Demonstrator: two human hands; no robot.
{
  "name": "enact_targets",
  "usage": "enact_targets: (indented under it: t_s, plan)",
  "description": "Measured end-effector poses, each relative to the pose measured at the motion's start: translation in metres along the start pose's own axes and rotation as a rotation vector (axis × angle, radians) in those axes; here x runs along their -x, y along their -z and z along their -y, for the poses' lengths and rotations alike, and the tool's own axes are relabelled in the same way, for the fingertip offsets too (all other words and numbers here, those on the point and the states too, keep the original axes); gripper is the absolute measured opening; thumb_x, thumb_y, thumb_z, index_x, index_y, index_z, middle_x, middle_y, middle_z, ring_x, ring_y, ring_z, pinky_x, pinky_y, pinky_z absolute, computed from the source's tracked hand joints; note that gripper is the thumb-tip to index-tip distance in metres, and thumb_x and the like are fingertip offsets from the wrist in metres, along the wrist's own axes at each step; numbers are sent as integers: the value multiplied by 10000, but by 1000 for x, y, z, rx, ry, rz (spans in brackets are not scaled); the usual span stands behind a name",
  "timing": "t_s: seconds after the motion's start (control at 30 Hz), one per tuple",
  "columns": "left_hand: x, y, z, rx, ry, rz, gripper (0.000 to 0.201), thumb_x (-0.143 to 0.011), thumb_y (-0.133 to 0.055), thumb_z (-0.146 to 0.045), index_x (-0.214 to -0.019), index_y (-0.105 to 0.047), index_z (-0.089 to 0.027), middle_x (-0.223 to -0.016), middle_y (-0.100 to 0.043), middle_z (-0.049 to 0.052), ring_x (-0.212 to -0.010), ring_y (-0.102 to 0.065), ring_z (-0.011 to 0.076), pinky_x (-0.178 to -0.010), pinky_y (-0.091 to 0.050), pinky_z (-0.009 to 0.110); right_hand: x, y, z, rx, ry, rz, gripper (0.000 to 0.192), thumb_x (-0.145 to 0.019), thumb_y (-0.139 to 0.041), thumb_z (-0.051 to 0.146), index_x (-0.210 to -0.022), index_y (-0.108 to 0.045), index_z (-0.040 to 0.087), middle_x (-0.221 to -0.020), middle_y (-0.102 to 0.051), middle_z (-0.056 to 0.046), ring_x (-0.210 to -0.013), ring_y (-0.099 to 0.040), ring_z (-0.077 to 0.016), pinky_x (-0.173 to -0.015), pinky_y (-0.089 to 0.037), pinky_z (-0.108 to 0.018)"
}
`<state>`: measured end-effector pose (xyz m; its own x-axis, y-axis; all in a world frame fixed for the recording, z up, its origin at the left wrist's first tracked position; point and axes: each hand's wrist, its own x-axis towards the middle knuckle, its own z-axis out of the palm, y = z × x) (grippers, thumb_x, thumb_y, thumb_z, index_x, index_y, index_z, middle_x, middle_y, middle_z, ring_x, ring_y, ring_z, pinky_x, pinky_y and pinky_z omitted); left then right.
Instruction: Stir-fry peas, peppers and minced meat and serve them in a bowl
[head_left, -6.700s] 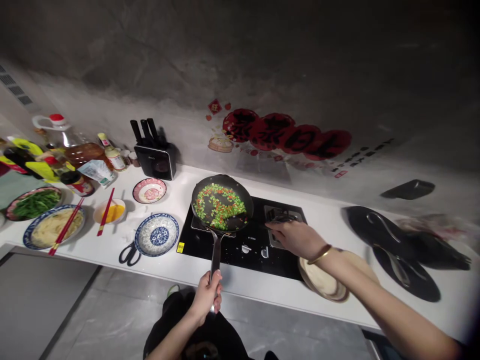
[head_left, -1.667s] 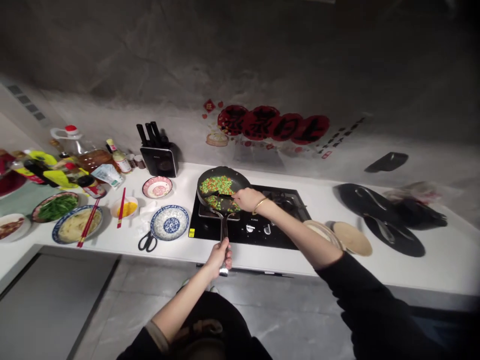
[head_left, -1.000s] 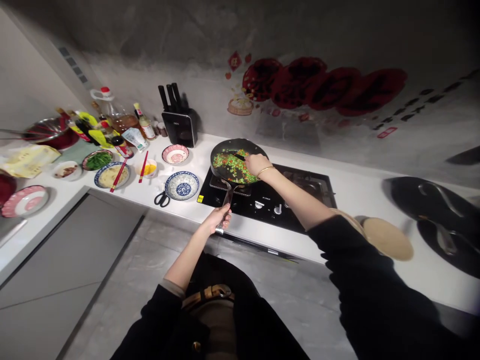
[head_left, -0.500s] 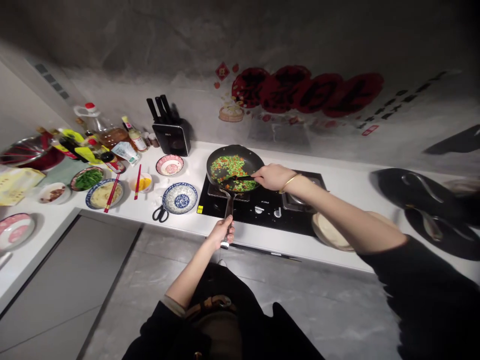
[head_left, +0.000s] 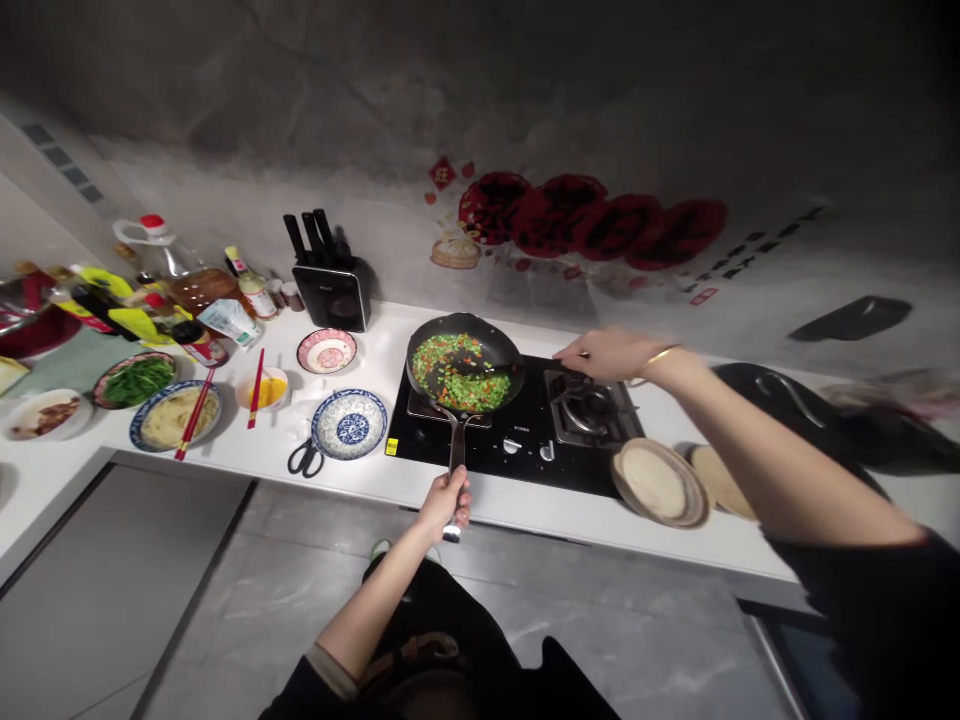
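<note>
A black frying pan (head_left: 501, 342) stands on the left burner of the black hob (head_left: 525, 455), filled with chopped green and red vegetables (head_left: 450, 375). My left hand (head_left: 448, 500) grips the end of the pan's long metal handle at the counter's front edge. My right hand (head_left: 611, 352) is stretched out above the right burner, fingers pinched on the far end of a black spatula (head_left: 487, 368). The spatula's head lies in the pan among the vegetables.
Left of the hob are a blue-white bowl (head_left: 349, 423), scissors (head_left: 304, 458), a pink bowl (head_left: 325, 351), a knife block (head_left: 330, 290), an egg bowl with red chopsticks (head_left: 262, 388), food plates and bottles. Round wooden plates (head_left: 660, 482) and dark pans (head_left: 817, 400) lie to the right.
My right hand has drawn back to the right, from over the pan to above the right burner, still holding the spatula. My left hand has kept its grip on the pan handle.
</note>
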<state>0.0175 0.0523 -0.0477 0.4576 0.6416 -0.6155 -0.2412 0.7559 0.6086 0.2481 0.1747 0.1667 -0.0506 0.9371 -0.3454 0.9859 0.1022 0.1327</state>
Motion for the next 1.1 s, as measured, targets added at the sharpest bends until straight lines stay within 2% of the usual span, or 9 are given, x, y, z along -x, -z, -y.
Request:
enact_targets:
  t_s: [0.1, 0.13, 0.37, 0.47, 0.6, 0.73, 0.8, 0.93, 1.1]
  plan:
    - [0, 1, 1, -3, 10, 4, 456, -672, -558, -623, -755, -391, -207, -506, -361, -99, -324, -303, 27, -336, -206, 167, 11, 2, -1, 74, 60, 145, 333, -780, -472, 255, -1041, -678, 278, -970, -698, -19, -917, -614, -208, -791, -444, -285]
    - [0, 1, 1, -4, 10, 7, 460, -669, -560, -625, -757, -390, -208, -507, -360, -100, -325, -305, 27, -338, -206, 166, 11, -1, 4, 91, 60, 144, 342, -786, -466, 258, -1060, -669, 271, -996, -691, -27, -938, -609, -211, -804, -442, -290]
    - [-2, 2, 2, -16, 3, 0, 472, -657, -564, -637, -756, -390, -210, -505, -366, -102, -315, -297, 27, -329, -209, 172, -19, -50, 38, -45, -52, -117, 425, -882, -324, 281, -1243, -536, 209, -1175, -611, -60, -1043, -575, -205, -894, -412, -298]
    - [-2, 2, 3, -10, 10, -3, 472, -658, -564, -638, -759, -395, -209, -507, -368, -101, -319, -301, 27, -328, -206, 171, -33, -58, 43, -96, -9, -139, 429, -887, -317, 267, -1260, -518, 203, -1199, -594, -50, -1062, -565, -190, -915, -397, -275]
    - [-1, 1, 1, -19, 15, -11, 491, -649, -555, -660, -756, -399, -208, -505, -368, -100, -321, -310, 30, -324, -201, 172, -28, -40, 41, -53, 60, -45, 401, -865, -363, 265, -1205, -574, 227, -1185, -605, -37, -1054, -568, -198, -895, -407, -273]
    - [0, 0, -1, -20, 25, -18, 486, -649, -556, -658, -750, -394, -211, -500, -365, -102, -319, -307, 31, -325, -194, 173, 2, -8, 30, 50, 78, 7, 358, -843, -400, 265, -1102, -647, 264, -1096, -656, -30, -996, -593, -217, -847, -428, -292]
    - [0, 1, 0, -12, 29, -17, 477, -655, -556, -650, -752, -393, -212, -502, -367, -102, -321, -305, 30, -329, -193, 172, 15, -4, 28, 55, 119, 56, 326, -827, -428, 258, -1032, -679, 287, -1035, -681, -15, -961, -607, -211, -821, -437, -284]
    - [-1, 2, 1, -7, 27, -14, 469, -663, -556, -640, -755, -392, -210, -505, -372, -101, -320, -300, 27, -335, -194, 172, 15, -26, 44, 14, 71, 5, 338, -848, -406, 284, -1069, -660, 264, -1038, -677, -54, -938, -620, -223, -798, -456, -312]
    - [0, 1, 1, -26, 29, -27, 468, -664, -552, -642, -763, -396, -211, -507, -373, -100, -317, -302, 29, -335, -200, 175, -22, -60, 73, -97, 45, -172, 399, -892, -322, 272, -1205, -565, 228, -1090, -656, -73, -987, -606, -199, -848, -444, -301]
